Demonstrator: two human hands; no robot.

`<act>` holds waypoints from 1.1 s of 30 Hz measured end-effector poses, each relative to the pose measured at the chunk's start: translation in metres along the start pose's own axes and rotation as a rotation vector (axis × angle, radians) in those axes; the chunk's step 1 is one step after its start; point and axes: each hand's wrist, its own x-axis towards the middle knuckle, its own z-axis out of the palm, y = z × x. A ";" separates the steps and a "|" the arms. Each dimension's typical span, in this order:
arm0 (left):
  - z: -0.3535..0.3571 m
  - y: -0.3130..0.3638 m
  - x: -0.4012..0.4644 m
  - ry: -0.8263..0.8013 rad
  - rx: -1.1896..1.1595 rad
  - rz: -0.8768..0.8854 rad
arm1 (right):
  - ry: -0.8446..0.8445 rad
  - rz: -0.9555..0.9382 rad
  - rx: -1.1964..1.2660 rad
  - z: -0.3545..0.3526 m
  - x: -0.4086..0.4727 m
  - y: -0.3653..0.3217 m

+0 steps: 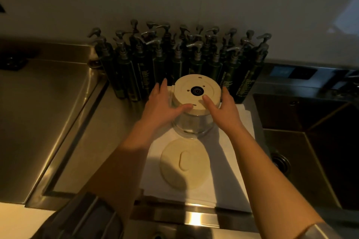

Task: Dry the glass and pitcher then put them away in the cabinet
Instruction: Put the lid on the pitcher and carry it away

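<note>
A glass pitcher (191,124) stands upside down on a white cloth (229,157), its cream base (196,91) facing up with a black round contact in the middle. My left hand (165,108) clasps the left side of the base, thumb on the top. My right hand (221,110) holds the right side, with the thumb also resting on the top. The pitcher's cream round lid (184,163) lies flat on the cloth just in front of it. No drinking glass is in view.
Several dark green pump bottles (174,60) crowd the wall right behind the pitcher. A deep steel sink (310,141) with a drain lies to the right. A steel draining board (48,112) slopes away on the left. The counter's front edge (194,217) is near my body.
</note>
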 end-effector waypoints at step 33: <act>-0.010 -0.012 -0.035 0.188 -0.717 -0.324 | -0.320 0.580 0.719 -0.019 -0.040 0.005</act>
